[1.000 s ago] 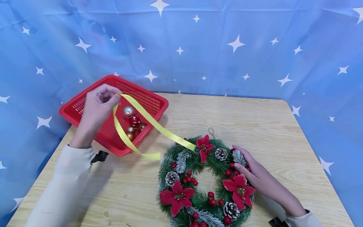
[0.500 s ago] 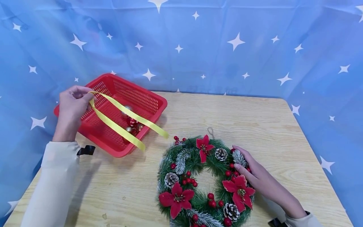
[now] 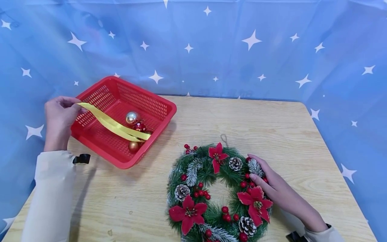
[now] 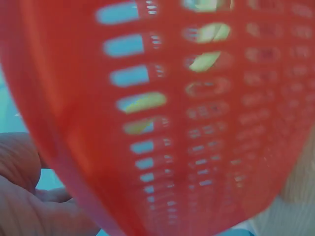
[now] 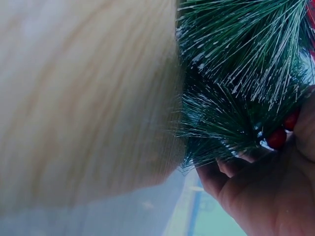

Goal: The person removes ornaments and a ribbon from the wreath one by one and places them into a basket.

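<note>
My left hand (image 3: 60,117) pinches one end of a yellow ribbon (image 3: 110,124) at the left rim of a red plastic basket (image 3: 96,151). The ribbon stretches down across the basket's inside, its loose ends over some baubles (image 3: 132,117). Yellow shows through the slots of the basket wall (image 4: 74,123) in the left wrist view, with my thumb and fingers partly hidden behind the rim. On the table lies a green Christmas wreath (image 3: 207,171) with red flowers, pinecones and berries. My right hand (image 3: 281,191) grips its right side, thumb on top, fingers around the outer edge.
The wooden table (image 3: 242,121) has a rounded far right corner. A blue cloth with white stars (image 3: 193,33) hangs behind it and at both sides. A twine loop (image 3: 224,138) sticks out from the wreath's top.
My left hand has moved left with the ribbon, from over the basket to its left rim. The ribbon ends have come away from the wreath into the basket. The right hand stays put.
</note>
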The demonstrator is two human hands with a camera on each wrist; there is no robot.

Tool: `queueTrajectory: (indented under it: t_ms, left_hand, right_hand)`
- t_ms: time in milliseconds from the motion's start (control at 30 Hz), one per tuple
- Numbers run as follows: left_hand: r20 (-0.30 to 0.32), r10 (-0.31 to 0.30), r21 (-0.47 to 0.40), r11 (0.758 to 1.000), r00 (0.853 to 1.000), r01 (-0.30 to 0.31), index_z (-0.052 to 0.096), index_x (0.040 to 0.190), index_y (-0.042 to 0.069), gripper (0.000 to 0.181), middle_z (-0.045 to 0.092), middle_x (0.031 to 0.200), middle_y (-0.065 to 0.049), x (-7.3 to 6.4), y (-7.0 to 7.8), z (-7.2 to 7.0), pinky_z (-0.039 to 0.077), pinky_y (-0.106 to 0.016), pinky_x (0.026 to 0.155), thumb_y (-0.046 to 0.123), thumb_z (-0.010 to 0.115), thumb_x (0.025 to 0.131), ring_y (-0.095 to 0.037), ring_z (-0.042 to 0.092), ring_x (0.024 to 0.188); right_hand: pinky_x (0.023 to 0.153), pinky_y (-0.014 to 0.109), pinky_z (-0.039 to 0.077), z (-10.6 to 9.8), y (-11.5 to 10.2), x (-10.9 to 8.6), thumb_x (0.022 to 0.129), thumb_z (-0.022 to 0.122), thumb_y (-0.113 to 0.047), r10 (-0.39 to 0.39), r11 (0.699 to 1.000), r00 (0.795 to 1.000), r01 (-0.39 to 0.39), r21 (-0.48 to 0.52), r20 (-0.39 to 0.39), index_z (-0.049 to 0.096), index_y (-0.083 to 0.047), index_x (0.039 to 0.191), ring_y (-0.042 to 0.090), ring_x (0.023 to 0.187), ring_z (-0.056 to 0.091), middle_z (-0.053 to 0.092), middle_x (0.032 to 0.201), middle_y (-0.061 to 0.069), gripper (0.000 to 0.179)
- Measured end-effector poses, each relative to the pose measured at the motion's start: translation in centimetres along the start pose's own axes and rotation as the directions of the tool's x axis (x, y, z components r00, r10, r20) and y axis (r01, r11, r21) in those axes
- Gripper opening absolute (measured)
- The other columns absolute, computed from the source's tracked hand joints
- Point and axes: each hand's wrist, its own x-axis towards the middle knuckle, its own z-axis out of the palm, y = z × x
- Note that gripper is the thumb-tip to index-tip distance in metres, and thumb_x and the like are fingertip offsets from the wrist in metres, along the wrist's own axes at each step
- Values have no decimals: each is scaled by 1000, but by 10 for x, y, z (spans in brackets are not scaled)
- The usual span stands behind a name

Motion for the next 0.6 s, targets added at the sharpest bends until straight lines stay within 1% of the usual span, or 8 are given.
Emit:
queueTrajectory:
  t_ms: [100,133,200,300,367,467,533,600]
  left_hand:
    - [33,32,213,976,999,-38,67,137,7,35,60,125,-6,0,-6,-2,53,-12,62,29,64,110,-18,57,105]
    - [55,49,266,962,997,-62,65,141,3,41,60,130,-11,0,-8,-2,55,-15,63,30,63,110,-23,57,108]
    - [113,75,336,935,991,-109,60,148,-4,52,58,138,-23,-2,-11,-2,64,-28,72,30,62,109,-34,58,113]
    - [206,80,379,912,975,-155,52,154,-9,62,53,144,-34,-4,-15,-1,63,-51,84,32,64,109,-49,60,117]
    - [252,68,388,907,965,-166,47,157,-10,67,50,146,-36,-6,-16,1,59,-60,84,34,65,109,-54,60,118]
    - [318,77,416,884,945,-212,46,157,-8,71,50,143,-36,-7,-18,3,60,-61,80,37,69,107,-58,62,116]
    - [363,95,427,867,927,-256,46,157,-7,71,51,141,-35,-7,-18,3,61,-61,79,36,71,106,-58,64,115]
    - [400,114,427,855,910,-295,45,156,-6,71,52,140,-34,-8,-19,3,62,-60,77,34,74,104,-58,65,114]
  right_hand:
    - [94,46,53,0,0,0,118,52,-33,5,1000,1000,-5,6,5,24,-23,174,31,129,59,34,172,15,64]
    - [98,49,52,0,-1,0,118,52,-33,6,1000,1000,-6,13,7,24,-23,174,33,133,57,33,172,16,64]
    - [102,58,51,0,-1,1,118,52,-33,6,1000,1000,-6,23,9,23,-22,174,37,139,54,32,173,16,64]
    - [102,65,49,0,-1,1,118,52,-33,1,1000,1000,-1,27,11,23,-22,174,39,140,53,32,173,17,64]
    - [101,65,49,0,-1,1,118,52,-33,-5,1000,1000,5,19,7,23,-21,174,38,140,53,32,173,17,64]
    - [99,63,50,1,-1,1,118,53,-32,-11,1000,1000,11,9,2,24,-21,174,37,138,54,33,173,17,65]
    - [96,57,51,1,-1,0,118,53,-32,-11,1000,1000,11,5,0,24,-20,174,35,133,57,34,172,16,65]
    - [99,59,51,1,-1,0,118,53,-32,-9,1000,1000,9,20,2,23,-20,174,37,136,55,33,173,17,65]
